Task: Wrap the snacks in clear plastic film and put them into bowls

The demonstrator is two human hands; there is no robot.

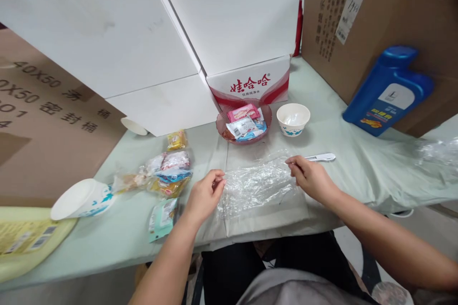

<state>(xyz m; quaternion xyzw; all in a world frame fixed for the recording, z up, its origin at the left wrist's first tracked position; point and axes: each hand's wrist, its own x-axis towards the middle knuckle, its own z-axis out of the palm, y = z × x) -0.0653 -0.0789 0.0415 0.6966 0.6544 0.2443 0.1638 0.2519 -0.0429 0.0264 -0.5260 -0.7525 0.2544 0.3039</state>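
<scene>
We see a sheet of clear plastic film lying crinkled and spread flat on the pale green counter, just in front of the person's lap. The left hand pinches the film's left edge between closed fingertips, and the right hand pinches its upper right corner the same way, so both hands are closed on the film and it stretches between them.

Just beyond the right hand we find a slim white pen-like tool lying on the counter, apart from the fingers. Behind the film stands a reddish bowl holding several wrapped snacks, and just beside it to the right a white paper bowl sits upright. Behind both rises a white carton with red lettering.

Left of the film we see a loose cluster of snack packets, a greenish packet near the counter's front edge, and a small yellow packet farther back. A paper cup lies on its side at far left, another cup lies by the white cartons. At far right a blue jug leans against a brown cardboard box, with more crumpled plastic near it
</scene>
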